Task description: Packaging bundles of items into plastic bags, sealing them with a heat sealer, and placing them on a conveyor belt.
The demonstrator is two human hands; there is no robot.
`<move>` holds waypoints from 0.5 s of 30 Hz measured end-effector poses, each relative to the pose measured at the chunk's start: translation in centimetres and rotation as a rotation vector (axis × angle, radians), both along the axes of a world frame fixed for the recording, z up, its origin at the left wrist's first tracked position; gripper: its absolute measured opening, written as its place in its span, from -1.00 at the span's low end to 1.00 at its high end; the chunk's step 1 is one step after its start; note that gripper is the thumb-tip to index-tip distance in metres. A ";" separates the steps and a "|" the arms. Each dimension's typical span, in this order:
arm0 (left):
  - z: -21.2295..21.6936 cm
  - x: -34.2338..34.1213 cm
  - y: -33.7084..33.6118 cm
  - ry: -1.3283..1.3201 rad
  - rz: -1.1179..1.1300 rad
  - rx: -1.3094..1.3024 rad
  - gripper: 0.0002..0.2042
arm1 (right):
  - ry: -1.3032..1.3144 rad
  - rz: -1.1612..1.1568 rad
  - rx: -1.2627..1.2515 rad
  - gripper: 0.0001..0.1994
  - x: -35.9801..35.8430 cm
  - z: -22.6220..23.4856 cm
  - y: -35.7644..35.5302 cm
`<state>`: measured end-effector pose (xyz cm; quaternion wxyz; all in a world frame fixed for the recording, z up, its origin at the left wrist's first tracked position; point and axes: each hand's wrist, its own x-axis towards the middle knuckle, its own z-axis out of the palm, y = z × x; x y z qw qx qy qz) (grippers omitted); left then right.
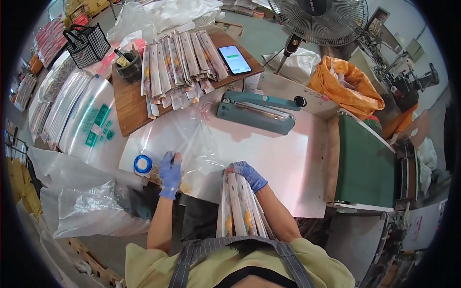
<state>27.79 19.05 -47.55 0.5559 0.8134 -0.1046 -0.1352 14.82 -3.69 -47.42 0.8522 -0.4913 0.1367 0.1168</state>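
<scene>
The right hand [248, 174] grips a bundle of packets [239, 206] at the table edge [211, 199]; the left hand [170, 174] pinches a clear bag [192, 144] flat.

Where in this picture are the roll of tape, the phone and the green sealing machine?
roll of tape [142, 164], head view, on its blue rim.
phone [235, 59], head view, middle of its lit screen.
green sealing machine [254, 116], head view, on its base.

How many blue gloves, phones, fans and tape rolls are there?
Blue gloves: 2, on the left hand and the right hand
Phone: 1
Fan: 1
Tape roll: 1
Total: 5
</scene>
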 end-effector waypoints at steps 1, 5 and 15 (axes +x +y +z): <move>-0.6 -1.1 0.1 0.142 0.017 -0.324 -0.79 | -0.004 -0.005 -0.005 -0.78 0.1 -0.2 -0.2; -0.7 -3.7 -1.4 0.130 -0.012 -0.190 -0.76 | 0.021 -0.011 -0.086 -0.79 -0.3 1.3 0.3; 5.5 -7.5 -3.1 -0.826 -0.669 0.879 -0.43 | -0.194 0.012 -0.224 -0.63 0.3 1.3 1.8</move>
